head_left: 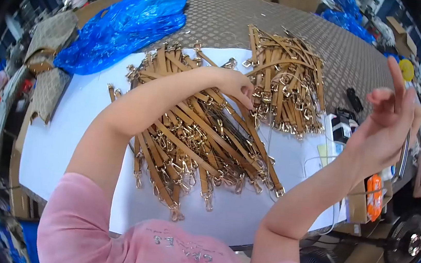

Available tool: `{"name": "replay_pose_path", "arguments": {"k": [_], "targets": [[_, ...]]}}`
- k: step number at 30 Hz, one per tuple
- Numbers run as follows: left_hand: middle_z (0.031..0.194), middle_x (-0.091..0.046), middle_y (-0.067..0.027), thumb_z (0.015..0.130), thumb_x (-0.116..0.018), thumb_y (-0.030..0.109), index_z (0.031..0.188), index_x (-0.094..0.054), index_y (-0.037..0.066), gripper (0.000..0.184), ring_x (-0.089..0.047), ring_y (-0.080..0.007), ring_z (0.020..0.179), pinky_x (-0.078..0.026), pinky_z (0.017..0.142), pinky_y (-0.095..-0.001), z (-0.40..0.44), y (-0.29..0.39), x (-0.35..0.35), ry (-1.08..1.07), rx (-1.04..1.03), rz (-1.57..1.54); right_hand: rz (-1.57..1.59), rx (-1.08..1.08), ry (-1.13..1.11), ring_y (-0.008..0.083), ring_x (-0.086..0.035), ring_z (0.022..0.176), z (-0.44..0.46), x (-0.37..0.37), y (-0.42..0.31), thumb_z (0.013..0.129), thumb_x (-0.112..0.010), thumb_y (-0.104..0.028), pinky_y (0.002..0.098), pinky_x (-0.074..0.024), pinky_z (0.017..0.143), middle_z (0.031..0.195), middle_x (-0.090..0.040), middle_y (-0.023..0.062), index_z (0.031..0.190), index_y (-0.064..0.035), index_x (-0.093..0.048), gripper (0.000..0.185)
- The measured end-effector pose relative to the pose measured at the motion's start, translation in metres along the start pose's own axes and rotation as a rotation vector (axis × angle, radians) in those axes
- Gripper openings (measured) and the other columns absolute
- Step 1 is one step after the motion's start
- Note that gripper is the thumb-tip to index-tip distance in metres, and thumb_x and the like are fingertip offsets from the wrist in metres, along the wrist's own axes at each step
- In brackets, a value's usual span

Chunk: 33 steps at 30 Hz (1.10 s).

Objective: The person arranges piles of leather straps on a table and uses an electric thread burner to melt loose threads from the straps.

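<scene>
My left hand (235, 86) reaches across a large pile of tan leather straps (190, 129) with gold metal clasps. Its fingers are curled down at the gap between that pile and a second bundle of straps (289, 78); what they pinch, if anything, is hidden. My right hand (385, 120) is raised off the table at the right, index finger stretched up and fingers apart, with nothing visible in the palm. Beyond its wrist shows a narrow shiny edge I cannot identify. Clasps fan out toward me along the near side of the big pile.
White paper (80, 132) lies under the straps on a patterned brown table cover (223, 18). A crumpled blue plastic bag (129, 23) lies at back left. At right are a small black object (354, 99), an orange packet (374, 197) and a black fan (408, 240).
</scene>
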<state>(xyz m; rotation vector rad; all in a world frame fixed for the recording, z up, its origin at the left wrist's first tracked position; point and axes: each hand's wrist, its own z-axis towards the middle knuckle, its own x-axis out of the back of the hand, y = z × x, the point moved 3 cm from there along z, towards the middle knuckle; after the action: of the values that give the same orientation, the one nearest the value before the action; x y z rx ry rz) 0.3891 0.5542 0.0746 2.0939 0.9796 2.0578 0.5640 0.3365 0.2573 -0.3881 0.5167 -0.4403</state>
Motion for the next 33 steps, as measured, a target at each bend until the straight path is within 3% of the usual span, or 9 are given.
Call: {"name": "replay_pose_path", "arguments": {"k": [4, 7, 9, 11, 17, 22, 26, 31, 33], "targets": [[0.086, -0.070, -0.0073, 0.084, -0.069, 0.050, 0.097, -0.073, 0.004, 0.048, -0.064, -0.0179, 0.084, -0.049, 0.077, -0.0304, -0.028, -0.011, -0.003, -0.268, 0.248, -0.283, 0.042, 0.008, -0.030, 0.0153, -0.064, 0.062, 0.000, 0.008, 0.004, 0.098, -0.050, -0.017, 0.0248, -0.0529, 0.061, 0.106, -0.065, 0.0321, 0.086, -0.0019, -0.051, 0.019], [0.088, -0.068, -0.0068, 0.083, -0.068, 0.053, 0.100, -0.070, 0.004, 0.052, -0.063, -0.0223, 0.084, -0.048, 0.081, -0.0339, -0.042, 0.009, 0.005, -0.192, 0.011, -0.198, 0.048, -0.029, -0.016, 0.0135, -0.063, 0.065, -0.006, 0.000, -0.003, 0.099, -0.048, -0.018, 0.0241, -0.0527, 0.064, 0.110, -0.064, 0.0307, 0.085, -0.0031, -0.056, 0.022], [0.088, -0.067, -0.0076, 0.083, -0.067, 0.054, 0.101, -0.069, 0.004, 0.053, -0.062, -0.0238, 0.086, -0.047, 0.083, -0.0354, -0.047, 0.011, -0.004, -0.118, -0.059, -0.080, -0.110, -0.031, 0.187, 0.0098, -0.060, 0.052, -0.014, -0.014, -0.015, 0.097, -0.053, -0.020, 0.0198, -0.0504, 0.050, 0.094, -0.070, 0.0224, 0.085, -0.0056, -0.053, 0.018], [0.087, -0.065, -0.0091, 0.083, -0.065, 0.057, 0.101, -0.066, 0.004, 0.056, -0.061, -0.0269, 0.089, -0.046, 0.087, -0.0382, -0.051, 0.015, -0.008, 0.087, -0.190, 0.139, -0.107, -0.036, 0.188, 0.0092, -0.060, 0.052, -0.014, -0.012, -0.014, 0.097, -0.053, -0.018, 0.0195, -0.0495, 0.049, 0.093, -0.070, 0.0222, 0.086, -0.0055, -0.054, 0.017], [0.086, -0.060, -0.0101, 0.098, -0.044, 0.048, 0.092, -0.067, 0.006, 0.048, -0.057, -0.0290, 0.088, -0.042, 0.082, -0.0394, -0.070, -0.008, -0.009, -0.029, -0.029, 0.497, -0.114, -0.010, 0.170, 0.0091, -0.060, 0.053, -0.009, -0.005, -0.015, 0.097, -0.053, -0.019, 0.0193, -0.0501, 0.050, 0.094, -0.070, 0.0213, 0.084, -0.0068, -0.054, 0.018], [0.079, -0.063, -0.0107, 0.095, -0.050, 0.042, 0.080, -0.070, 0.006, 0.044, -0.060, -0.0283, 0.083, -0.043, 0.078, -0.0387, -0.113, -0.028, -0.012, 0.130, 0.028, 0.428, -0.156, -0.015, 0.236, 0.0087, -0.060, 0.055, -0.008, 0.006, -0.005, 0.096, -0.054, -0.020, 0.0189, -0.0502, 0.051, 0.095, -0.070, 0.0203, 0.082, -0.0082, -0.055, 0.018], [0.074, -0.066, -0.0131, 0.093, -0.057, 0.037, 0.074, -0.070, 0.005, 0.039, -0.060, -0.0316, 0.074, -0.045, 0.073, -0.0409, -0.152, -0.051, -0.015, 0.277, 0.148, 0.479, -0.184, -0.052, 0.237, 0.0082, -0.059, 0.056, -0.008, 0.013, 0.015, 0.096, -0.054, -0.020, 0.0190, -0.0506, 0.054, 0.095, -0.070, 0.0189, 0.086, -0.0080, -0.057, 0.017], [0.077, -0.067, -0.0173, 0.093, -0.051, 0.048, 0.080, -0.072, 0.006, 0.050, -0.063, -0.0362, 0.080, -0.047, 0.076, -0.0453, -0.216, -0.096, -0.008, 0.335, 0.701, 0.468, -0.129, -0.086, 0.170, 0.0073, -0.059, 0.060, -0.011, 0.023, 0.047, 0.095, -0.056, -0.019, 0.0195, -0.0513, 0.058, 0.098, -0.071, 0.0162, 0.091, -0.0070, -0.060, 0.014], [0.080, -0.067, -0.0193, 0.093, -0.045, 0.056, 0.084, -0.073, 0.006, 0.058, -0.064, -0.0393, 0.084, -0.048, 0.080, -0.0480, -0.250, -0.105, -0.001, 0.368, 0.921, 0.373, -0.153, -0.122, 0.082, 0.0108, -0.062, 0.065, -0.006, 0.019, 0.045, 0.098, -0.050, -0.018, 0.0220, -0.0527, 0.064, 0.107, -0.067, 0.0225, 0.087, -0.0031, -0.062, 0.022]]}}
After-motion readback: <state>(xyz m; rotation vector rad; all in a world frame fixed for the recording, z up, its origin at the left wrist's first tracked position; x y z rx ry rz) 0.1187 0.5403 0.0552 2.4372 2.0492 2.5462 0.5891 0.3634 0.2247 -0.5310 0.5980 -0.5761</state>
